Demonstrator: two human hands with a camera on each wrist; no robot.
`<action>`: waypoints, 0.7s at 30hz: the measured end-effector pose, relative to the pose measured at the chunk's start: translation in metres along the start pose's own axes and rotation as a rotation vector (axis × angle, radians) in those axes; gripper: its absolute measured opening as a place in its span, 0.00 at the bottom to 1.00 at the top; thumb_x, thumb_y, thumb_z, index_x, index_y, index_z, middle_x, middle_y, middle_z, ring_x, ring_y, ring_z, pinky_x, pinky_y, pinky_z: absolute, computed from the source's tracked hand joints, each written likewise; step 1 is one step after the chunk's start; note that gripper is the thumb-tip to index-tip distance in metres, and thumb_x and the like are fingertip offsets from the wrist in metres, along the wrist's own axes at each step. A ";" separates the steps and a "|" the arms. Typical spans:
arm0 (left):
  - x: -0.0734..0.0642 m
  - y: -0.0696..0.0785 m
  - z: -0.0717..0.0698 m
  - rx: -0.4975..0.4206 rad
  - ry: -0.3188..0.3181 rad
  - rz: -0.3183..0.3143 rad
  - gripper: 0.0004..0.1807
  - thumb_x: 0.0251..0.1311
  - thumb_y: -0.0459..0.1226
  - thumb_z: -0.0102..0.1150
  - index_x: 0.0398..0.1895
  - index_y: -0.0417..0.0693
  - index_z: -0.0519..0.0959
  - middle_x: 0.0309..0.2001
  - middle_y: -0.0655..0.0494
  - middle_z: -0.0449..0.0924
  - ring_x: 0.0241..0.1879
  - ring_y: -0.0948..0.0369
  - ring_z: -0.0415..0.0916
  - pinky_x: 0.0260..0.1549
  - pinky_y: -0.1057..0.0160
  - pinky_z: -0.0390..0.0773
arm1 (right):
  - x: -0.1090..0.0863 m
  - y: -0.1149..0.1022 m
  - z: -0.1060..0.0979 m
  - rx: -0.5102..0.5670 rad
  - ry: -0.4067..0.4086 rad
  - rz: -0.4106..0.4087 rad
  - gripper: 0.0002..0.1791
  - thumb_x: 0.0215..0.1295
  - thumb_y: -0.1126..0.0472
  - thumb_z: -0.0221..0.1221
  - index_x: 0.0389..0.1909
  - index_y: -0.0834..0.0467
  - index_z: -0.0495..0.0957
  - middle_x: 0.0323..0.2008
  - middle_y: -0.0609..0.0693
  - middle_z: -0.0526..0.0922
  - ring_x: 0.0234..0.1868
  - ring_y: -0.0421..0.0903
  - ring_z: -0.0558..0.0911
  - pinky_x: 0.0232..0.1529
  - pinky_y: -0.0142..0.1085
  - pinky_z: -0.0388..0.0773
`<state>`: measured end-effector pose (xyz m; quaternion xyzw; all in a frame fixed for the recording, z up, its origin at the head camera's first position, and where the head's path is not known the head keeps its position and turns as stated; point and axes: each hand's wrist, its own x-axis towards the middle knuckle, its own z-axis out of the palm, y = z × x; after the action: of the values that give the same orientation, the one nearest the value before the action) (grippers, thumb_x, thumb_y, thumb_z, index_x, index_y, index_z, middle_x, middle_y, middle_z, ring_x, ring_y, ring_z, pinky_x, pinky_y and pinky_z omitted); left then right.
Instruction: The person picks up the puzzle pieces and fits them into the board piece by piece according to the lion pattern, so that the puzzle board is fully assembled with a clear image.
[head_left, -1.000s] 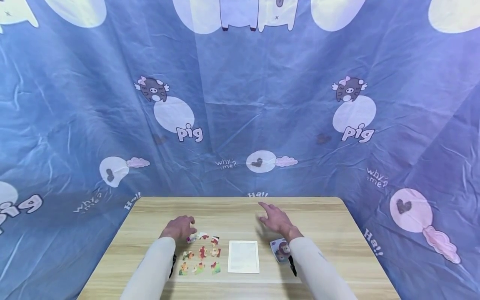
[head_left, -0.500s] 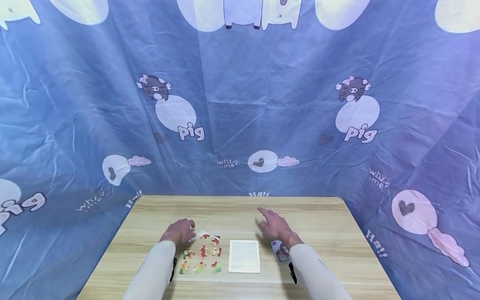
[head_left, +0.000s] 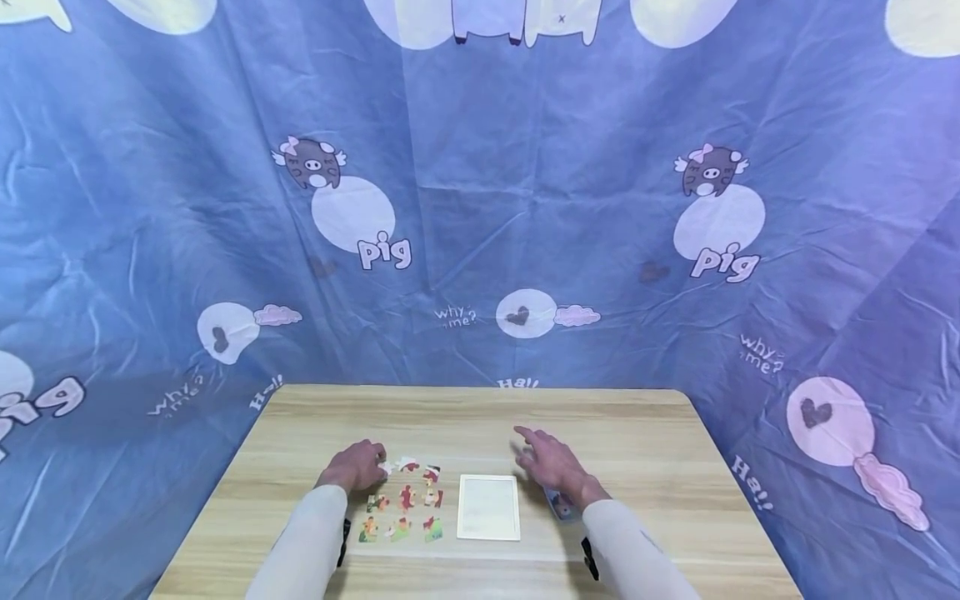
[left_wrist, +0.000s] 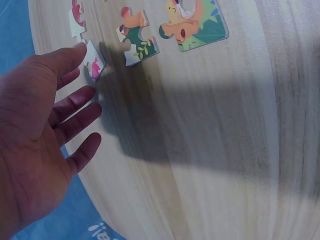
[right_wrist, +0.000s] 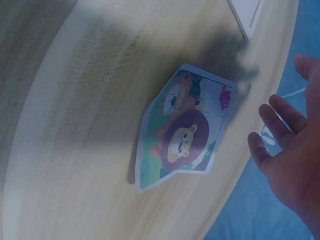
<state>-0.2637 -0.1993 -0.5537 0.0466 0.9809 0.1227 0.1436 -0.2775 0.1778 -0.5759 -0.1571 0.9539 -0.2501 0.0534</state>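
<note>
My left hand [head_left: 352, 465] is at the back-left corner of several loose puzzle pieces laid out in rows, such as the red middle piece [head_left: 407, 497]. In the left wrist view, a pale corner piece with a pink print [left_wrist: 96, 66] stands tilted, pinched at the thumb and index fingertips; the other fingers spread loosely. My right hand [head_left: 553, 465] hovers over the right of the table, holding nothing, its fingers relaxed. Below its wrist lies a picture card with a lion [right_wrist: 177, 132], partly hidden by the forearm in the head view.
A white puzzle frame [head_left: 488, 537] lies flat between the pieces and the card. The wooden table [head_left: 480, 417] ends at a blue printed cloth [head_left: 480, 250] hanging behind and at the sides. Black straps circle both wrists.
My left fingers have closed in on the back-left corner piece, which has tilted up. My right hand has drawn slightly back towards me, covering more of the card.
</note>
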 end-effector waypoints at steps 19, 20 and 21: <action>0.006 -0.011 0.020 0.022 0.102 0.017 0.13 0.56 0.41 0.63 0.43 0.48 0.79 0.41 0.51 0.73 0.39 0.54 0.72 0.43 0.47 0.75 | -0.010 -0.008 0.017 0.037 -0.009 -0.066 0.34 0.64 0.52 0.58 0.71 0.51 0.62 0.54 0.55 0.77 0.55 0.54 0.76 0.55 0.55 0.73; 0.006 -0.012 0.020 0.025 0.110 0.018 0.12 0.56 0.40 0.62 0.43 0.48 0.79 0.41 0.51 0.73 0.39 0.54 0.73 0.43 0.46 0.75 | -0.011 -0.008 0.017 0.042 -0.013 -0.061 0.34 0.64 0.51 0.59 0.71 0.50 0.62 0.54 0.55 0.77 0.55 0.54 0.76 0.55 0.55 0.73; 0.006 -0.013 0.021 0.028 0.115 0.018 0.12 0.56 0.40 0.62 0.43 0.48 0.79 0.41 0.51 0.73 0.39 0.54 0.73 0.43 0.46 0.75 | -0.012 -0.008 0.018 0.042 -0.019 -0.054 0.34 0.64 0.51 0.59 0.71 0.50 0.61 0.54 0.54 0.76 0.55 0.53 0.76 0.55 0.54 0.73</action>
<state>-0.2637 -0.2063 -0.5778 0.0504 0.9886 0.1129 0.0854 -0.2606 0.1663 -0.5875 -0.1838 0.9434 -0.2697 0.0591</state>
